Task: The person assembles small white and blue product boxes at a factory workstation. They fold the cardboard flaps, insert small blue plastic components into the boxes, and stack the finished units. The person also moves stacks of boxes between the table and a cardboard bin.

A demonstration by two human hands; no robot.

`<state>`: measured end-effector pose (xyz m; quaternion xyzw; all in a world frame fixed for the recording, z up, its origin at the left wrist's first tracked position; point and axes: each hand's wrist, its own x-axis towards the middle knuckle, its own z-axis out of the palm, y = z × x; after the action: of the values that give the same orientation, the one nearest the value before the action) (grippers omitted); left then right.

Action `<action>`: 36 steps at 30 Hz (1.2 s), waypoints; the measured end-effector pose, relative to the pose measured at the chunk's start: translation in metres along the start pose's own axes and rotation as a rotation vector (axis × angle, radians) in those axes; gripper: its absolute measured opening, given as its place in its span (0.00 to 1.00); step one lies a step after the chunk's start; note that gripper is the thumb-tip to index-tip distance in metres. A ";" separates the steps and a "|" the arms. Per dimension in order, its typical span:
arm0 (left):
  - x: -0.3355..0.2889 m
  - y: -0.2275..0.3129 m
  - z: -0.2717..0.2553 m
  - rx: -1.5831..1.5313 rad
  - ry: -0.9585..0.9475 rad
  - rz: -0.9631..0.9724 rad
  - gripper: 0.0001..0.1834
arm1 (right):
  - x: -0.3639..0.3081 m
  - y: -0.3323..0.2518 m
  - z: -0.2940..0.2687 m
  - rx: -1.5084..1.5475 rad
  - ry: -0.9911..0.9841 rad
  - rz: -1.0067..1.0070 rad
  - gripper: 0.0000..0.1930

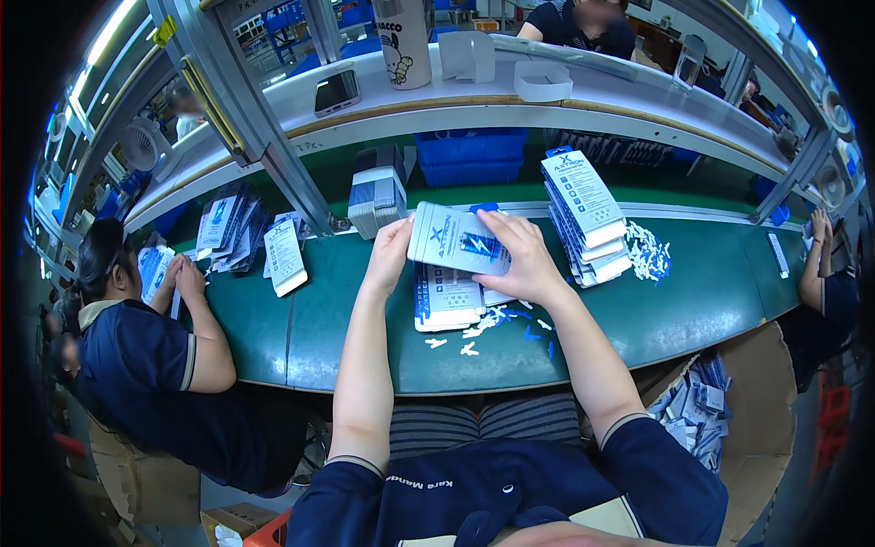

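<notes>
Over the table, my left hand (390, 257) grips the left edge of a flat pale blue-and-white carton (447, 239) with a dark battery picture on its face. My right hand (527, 260) is closed round its right side, thumb below and fingers along the far edge. Layered edges show on its left, so I cannot tell whether it is one carton or several. Partly hidden under it lies a pile of similar cartons (448, 308). Small white and blue scraps (492, 319) lie beside that pile. A taller carton stack (583, 205) stands to the right.
More scraps (649, 255) are heaped beside the tall stack. Behind are a grey carton stack (377, 193) and a blue bin (469, 157). A shelf holds a phone (337, 93) and a cup (404, 46). A co-worker (146, 346) sits left; a cardboard box (756, 410) stands lower right.
</notes>
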<state>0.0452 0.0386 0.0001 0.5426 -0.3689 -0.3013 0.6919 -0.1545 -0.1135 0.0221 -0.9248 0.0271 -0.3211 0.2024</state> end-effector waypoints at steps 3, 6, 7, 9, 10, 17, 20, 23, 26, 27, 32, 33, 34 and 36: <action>0.001 0.002 0.001 0.009 0.027 -0.038 0.19 | -0.002 -0.003 0.001 0.038 -0.029 -0.037 0.45; -0.001 0.006 -0.001 0.041 0.005 -0.047 0.20 | -0.002 -0.003 0.003 0.077 -0.036 -0.041 0.44; -0.002 0.008 -0.001 0.046 0.001 -0.042 0.20 | -0.001 -0.003 0.003 0.087 -0.037 -0.039 0.44; -0.002 0.003 -0.002 0.009 0.016 -0.012 0.20 | -0.001 -0.005 0.004 0.086 -0.013 -0.010 0.44; -0.001 0.000 -0.003 -0.009 0.025 0.004 0.19 | -0.001 -0.006 0.004 0.086 -0.002 0.004 0.44; -0.003 0.001 -0.011 0.053 -0.095 0.045 0.17 | -0.002 -0.003 0.004 0.073 -0.025 -0.009 0.45; -0.004 0.005 -0.009 0.083 -0.102 0.074 0.16 | -0.002 -0.002 0.004 0.072 -0.026 0.004 0.45; -0.004 0.005 -0.012 0.126 -0.129 0.096 0.15 | -0.002 -0.001 0.004 0.066 -0.023 0.003 0.45; -0.004 0.006 -0.013 0.149 -0.139 0.077 0.14 | -0.002 0.000 0.005 0.063 -0.029 -0.008 0.45; -0.004 0.007 -0.011 0.158 -0.136 0.064 0.13 | -0.002 0.000 0.004 0.059 -0.034 -0.009 0.45; -0.004 0.009 -0.003 0.115 -0.079 0.089 0.13 | -0.001 -0.001 0.004 0.082 -0.020 -0.003 0.44; -0.003 0.006 -0.003 0.102 -0.054 0.110 0.13 | -0.001 -0.001 0.006 0.080 -0.006 -0.006 0.44; -0.002 0.003 -0.003 0.088 -0.028 0.131 0.14 | -0.001 -0.002 0.007 0.079 0.007 -0.008 0.44; 0.000 0.000 0.000 -0.040 0.004 0.110 0.15 | -0.002 0.002 0.008 0.093 -0.008 0.003 0.44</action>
<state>0.0453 0.0391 -0.0003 0.5081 -0.3906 -0.2692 0.7189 -0.1512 -0.1118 0.0143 -0.9155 0.0129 -0.3182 0.2458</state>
